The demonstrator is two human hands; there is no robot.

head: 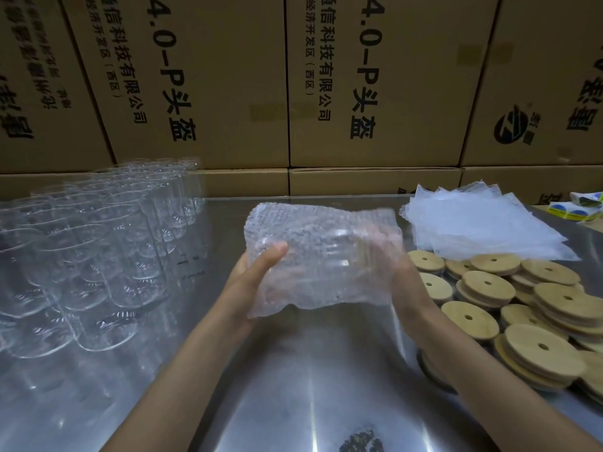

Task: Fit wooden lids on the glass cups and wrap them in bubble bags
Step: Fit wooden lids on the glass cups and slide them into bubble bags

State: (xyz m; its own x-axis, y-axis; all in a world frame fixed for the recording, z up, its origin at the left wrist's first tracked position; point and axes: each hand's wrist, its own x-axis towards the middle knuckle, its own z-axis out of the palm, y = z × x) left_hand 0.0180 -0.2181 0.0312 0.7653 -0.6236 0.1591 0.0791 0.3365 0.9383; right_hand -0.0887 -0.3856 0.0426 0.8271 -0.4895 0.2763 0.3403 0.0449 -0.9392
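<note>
A glass cup lies on its side inside a clear bubble bag [313, 252], held above the middle of the steel table [293, 386]. My left hand [261, 265] grips the bag's left end, thumb on top. My right hand [394, 265] grips the right end, partly hidden behind the blurred bubble film. Whether a wooden lid sits on the wrapped cup is hard to tell through the film. Several empty glass cups [98, 249] stand in rows at the left. Loose round wooden lids [489, 288] with centre holes are heaped at the right.
A stack of flat bubble bags [473, 223] lies at the back right, behind the lids. A roll of stickers [577, 207] sits at the far right edge. Printed cardboard boxes [293, 76] form a wall along the table's back.
</note>
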